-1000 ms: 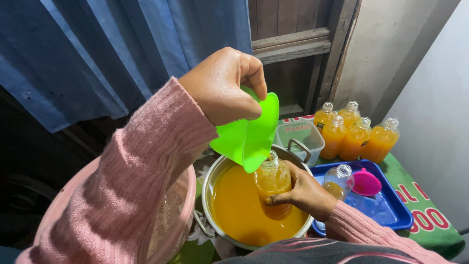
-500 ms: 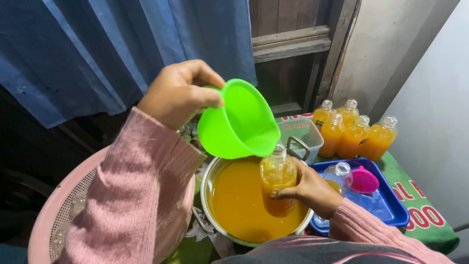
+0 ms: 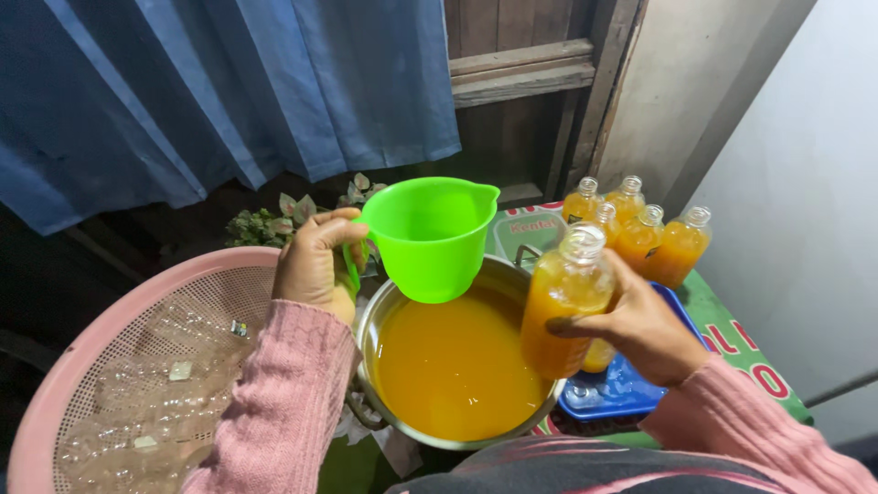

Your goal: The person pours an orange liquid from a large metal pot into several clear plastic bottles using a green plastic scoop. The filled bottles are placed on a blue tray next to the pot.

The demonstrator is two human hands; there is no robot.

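My left hand [image 3: 315, 261] grips the handle of a bright green plastic jug [image 3: 428, 236], held upright just above the far rim of a metal pot [image 3: 393, 302] filled with orange liquid [image 3: 457, 366]. My right hand [image 3: 645, 329] holds a clear uncapped bottle [image 3: 565, 297] nearly full of the same orange liquid, over the pot's right edge. Both arms wear pink knitted sleeves.
Several filled uncapped bottles [image 3: 640, 233] stand at the back right on a green printed cloth [image 3: 732, 334]. A blue tray [image 3: 622, 389] lies under my right hand. A pink mesh basket [image 3: 137, 311] with empty clear bottles sits at the left. Blue curtain and wooden frame behind.
The green jug went from tipped over the bottle's mouth to upright and moved left and down. The bottle moved right, away from the pot's middle.
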